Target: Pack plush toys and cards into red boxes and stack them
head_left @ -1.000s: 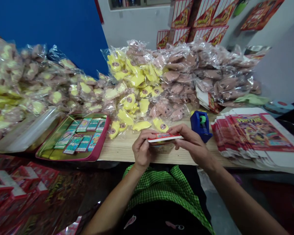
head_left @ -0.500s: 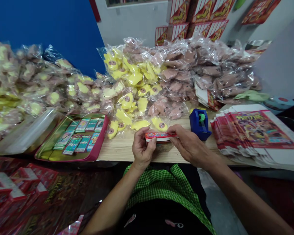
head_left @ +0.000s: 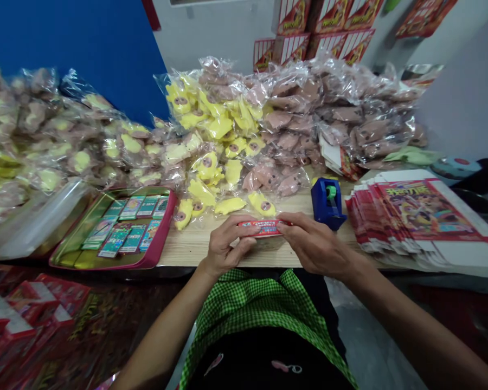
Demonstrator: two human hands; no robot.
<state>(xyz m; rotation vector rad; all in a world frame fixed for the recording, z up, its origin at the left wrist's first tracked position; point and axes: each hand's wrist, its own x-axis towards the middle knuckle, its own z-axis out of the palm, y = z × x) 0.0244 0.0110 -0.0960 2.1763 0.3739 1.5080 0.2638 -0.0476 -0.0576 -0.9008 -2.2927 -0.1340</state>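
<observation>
Workbench seen from above, described from left to right. At the far left a blue panel (head_left: 65,38) stands behind a heap of bagged pink-and-yellow figures (head_left: 81,160). Near left, below the level of the bench, lie red-and-white boxes (head_left: 18,314). Clear plastic sheeting (head_left: 44,222) adjoins a pink-rimmed tray (head_left: 165,233) with a gold-coloured interior; printed cards (head_left: 132,238) lie in it in two rows, mostly toward its far right part. Right of the tray, bagged yellow figures (head_left: 205,162) spread from the far heap onto the wooden table (head_left: 187,253). At the near centre, the left hand (head_left: 228,244) pinches the left end of a small red printed piece (head_left: 265,228) between thumb and fingers. This piece is held above the near part of the table, just nearer than the closest yellow figure. The right hand (head_left: 315,246) grips its right end, the fingers drawn close together. Beyond, bagged pink figures (head_left: 305,108) are piled below red printed cartons (head_left: 293,19). A blue tape dispenser (head_left: 327,208) stands just beyond the right hand. At the right lie overlapping flattened boxes (head_left: 427,211), with a pale green cloth (head_left: 412,156) farther off.
</observation>
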